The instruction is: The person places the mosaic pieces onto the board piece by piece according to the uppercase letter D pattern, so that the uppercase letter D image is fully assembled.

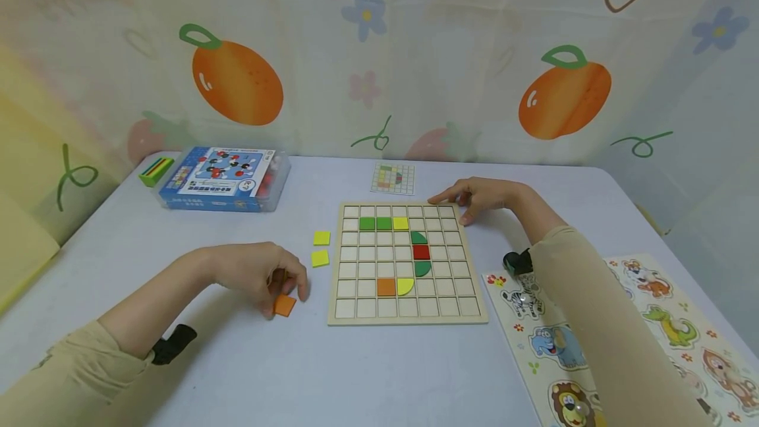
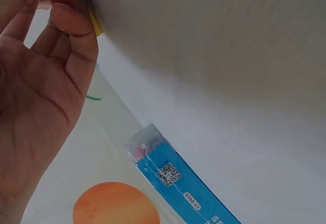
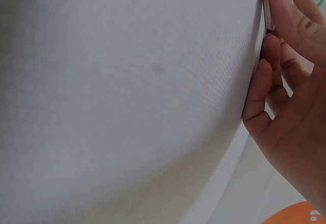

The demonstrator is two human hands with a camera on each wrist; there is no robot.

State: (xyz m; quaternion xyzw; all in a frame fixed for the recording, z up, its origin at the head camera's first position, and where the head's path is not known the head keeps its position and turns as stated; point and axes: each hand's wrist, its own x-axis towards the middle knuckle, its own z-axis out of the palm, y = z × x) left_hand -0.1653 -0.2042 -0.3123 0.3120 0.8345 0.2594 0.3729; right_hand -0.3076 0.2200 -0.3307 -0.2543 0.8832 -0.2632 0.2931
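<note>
My left hand [image 1: 257,275] pinches an orange square tile [image 1: 285,306] low over the table, left of the wooden grid board [image 1: 409,320]. In the left wrist view, the curled fingers of the left hand [image 2: 48,66] hide most of the tile. Two yellow square tiles [image 1: 321,258] lie between that hand and the board. Green, yellow, red and orange pieces sit in some of the board's cells, among them an orange square [image 1: 386,287] and a red square [image 1: 421,252]. My right hand [image 1: 483,196] grips the board's far right corner, thumb on the side edge, index finger along the far edge.
A small pattern card [image 1: 393,178] lies beyond the board. At the back left are a blue boxed set [image 1: 219,180] and a small stack of coloured pieces [image 1: 157,171]. An animal puzzle board [image 1: 557,354] lies at the right under my right sleeve.
</note>
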